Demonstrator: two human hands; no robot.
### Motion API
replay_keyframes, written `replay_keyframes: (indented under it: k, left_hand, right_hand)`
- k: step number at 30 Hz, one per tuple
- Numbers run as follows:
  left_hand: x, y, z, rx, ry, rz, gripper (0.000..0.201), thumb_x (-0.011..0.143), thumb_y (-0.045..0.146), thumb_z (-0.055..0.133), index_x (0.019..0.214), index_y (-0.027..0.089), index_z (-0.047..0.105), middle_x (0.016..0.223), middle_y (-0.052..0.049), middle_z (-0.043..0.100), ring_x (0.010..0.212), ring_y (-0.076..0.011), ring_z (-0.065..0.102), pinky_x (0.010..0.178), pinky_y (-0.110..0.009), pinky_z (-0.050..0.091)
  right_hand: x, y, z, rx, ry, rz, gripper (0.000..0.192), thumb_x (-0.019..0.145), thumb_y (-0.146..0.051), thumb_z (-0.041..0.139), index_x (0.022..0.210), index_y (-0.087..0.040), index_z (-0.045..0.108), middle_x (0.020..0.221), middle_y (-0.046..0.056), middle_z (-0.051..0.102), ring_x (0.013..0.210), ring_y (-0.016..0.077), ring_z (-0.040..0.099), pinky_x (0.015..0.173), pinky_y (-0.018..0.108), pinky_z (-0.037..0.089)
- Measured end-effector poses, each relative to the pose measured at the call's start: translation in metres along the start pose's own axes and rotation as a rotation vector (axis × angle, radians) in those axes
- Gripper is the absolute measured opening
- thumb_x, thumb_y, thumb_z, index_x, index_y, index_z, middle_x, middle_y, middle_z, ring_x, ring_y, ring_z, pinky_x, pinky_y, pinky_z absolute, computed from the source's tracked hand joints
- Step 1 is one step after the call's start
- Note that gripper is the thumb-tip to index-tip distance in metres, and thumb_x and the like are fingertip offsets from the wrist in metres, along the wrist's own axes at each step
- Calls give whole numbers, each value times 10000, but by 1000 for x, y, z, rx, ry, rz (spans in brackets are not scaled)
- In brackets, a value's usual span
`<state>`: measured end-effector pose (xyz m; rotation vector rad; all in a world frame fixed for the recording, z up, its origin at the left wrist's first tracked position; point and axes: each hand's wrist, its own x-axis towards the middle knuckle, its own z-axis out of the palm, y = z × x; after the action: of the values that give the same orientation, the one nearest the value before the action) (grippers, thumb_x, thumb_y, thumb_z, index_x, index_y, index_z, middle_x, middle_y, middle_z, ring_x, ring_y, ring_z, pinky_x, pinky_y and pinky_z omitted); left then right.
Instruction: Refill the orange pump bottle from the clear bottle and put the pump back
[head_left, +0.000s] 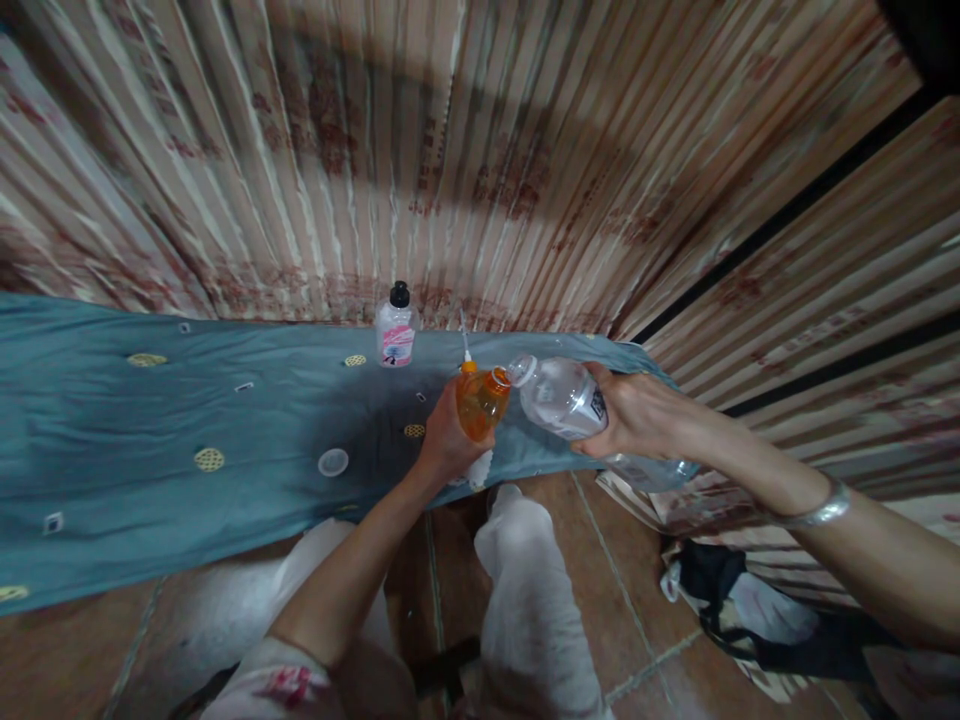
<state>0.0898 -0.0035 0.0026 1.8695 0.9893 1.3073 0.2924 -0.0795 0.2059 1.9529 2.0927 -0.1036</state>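
Note:
My left hand [448, 435] is wrapped around an orange see-through bottle [480, 402] whose mouth is uncapped. In my right hand [626, 405] is a large clear plastic bottle [559, 395], tilted to the left. Its neck meets or nearly meets the orange bottle's mouth; I cannot tell whether liquid is flowing. Just beyond my left fingers shows an orange cap piece [468, 364] with a thin pale tube; whether my hand holds it is unclear. A white object [481, 470] shows partly beneath my left hand.
A clear bottle with a black cap and pink label [397, 335] stands near the curtain [360, 170]. A round clear lid [333, 462] lies on the blue-green cloth [262, 400]. Dark and pale fabric items [757, 600] lie at the lower right, over the tiled floor [600, 530].

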Motion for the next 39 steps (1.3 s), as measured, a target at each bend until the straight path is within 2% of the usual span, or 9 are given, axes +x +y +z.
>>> replay_keyframes:
  k: [8,14,25,39]
  left_hand:
    - [0,-2,2,2,3,-10,788,653,141,801,1356,234,457,1288,-94,706,1177,-275,729,1022,-440,624]
    - [0,-6,0,0,-10,-30,827,672,185,817,1397,222,423,1338,-110,687,1206,-273,719,1038,-445,615]
    - [3,-10,-6,51,3,-5,819,661,165,839,1371,230,434,1278,-88,720,1146,-270,753,998,-426,639]
    - [6,-17,-3,46,15,11,850,655,178,824,1397,223,412,1318,-109,694,1196,-289,728,1036,-458,611]
  right_hand:
    - [0,0,2,-25,24,2,757,707,-539,776,1280,-81,588,670,21,662,660,277,694,552,309,379]
    - [2,-3,0,-41,9,-1,741,713,-533,761,1271,-74,594,725,45,694,703,285,707,567,307,378]
    - [5,-14,-10,-64,-14,-6,759,735,-544,739,1301,-67,571,817,100,749,738,286,717,549,300,352]
    - [9,-9,-6,-57,2,-6,787,718,-547,763,1307,-58,583,847,120,763,779,311,741,553,312,373]
